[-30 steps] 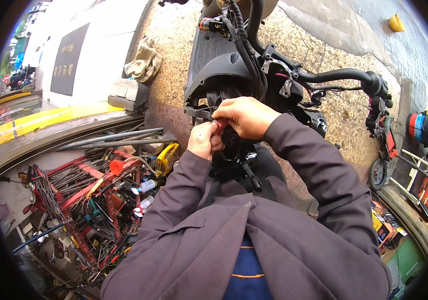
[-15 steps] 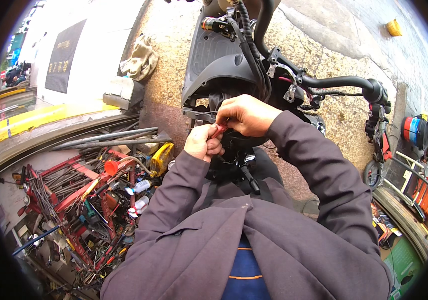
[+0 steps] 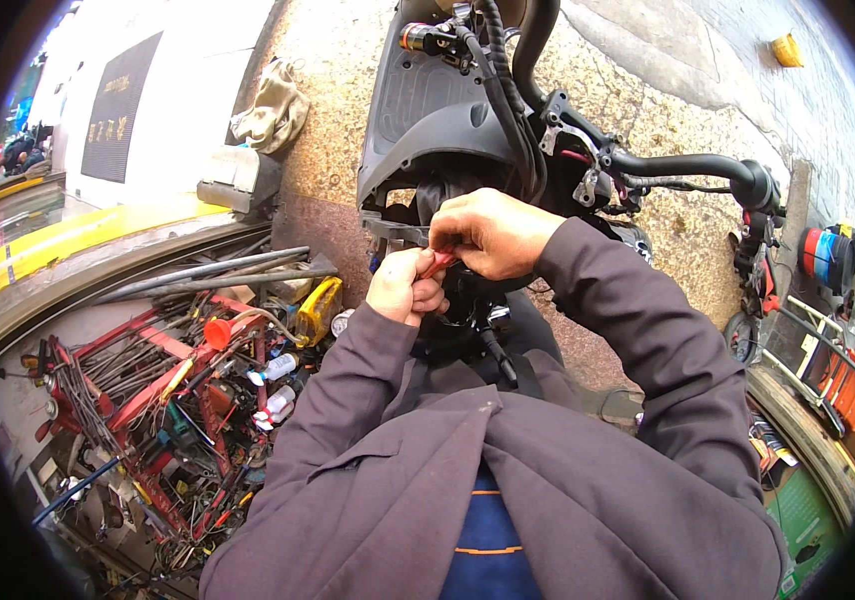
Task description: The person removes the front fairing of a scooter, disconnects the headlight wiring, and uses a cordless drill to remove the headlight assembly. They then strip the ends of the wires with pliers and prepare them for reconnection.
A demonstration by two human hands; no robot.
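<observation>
Both hands meet in front of my body over the opened front of a scooter (image 3: 438, 140). A small soft-looking red strip (image 3: 439, 264) runs between my fingertips; its exact kind cannot be made out. My left hand (image 3: 404, 288) pinches its near end between thumb and curled fingers. Coming from the right, my right hand (image 3: 498, 235) is bent over the strip with thumb and fingertips pressed together on its far end. Dark cables and a black lever-like part (image 3: 496, 355) lie just below the hands. The right fingertips are partly hidden behind the back of that hand.
A bare handlebar (image 3: 688, 168) with hanging wires reaches to the right. On the left stands a red rack (image 3: 163, 370) heaped with tools, rods and bottles, with a red funnel (image 3: 218, 333) and a yellow container (image 3: 319, 310). A cloth bag (image 3: 275, 105) lies beyond.
My hands keep nearly the same pinch on the red strip, with only slight finger movement. The view has shifted a little, so the surroundings sit slightly differently.
</observation>
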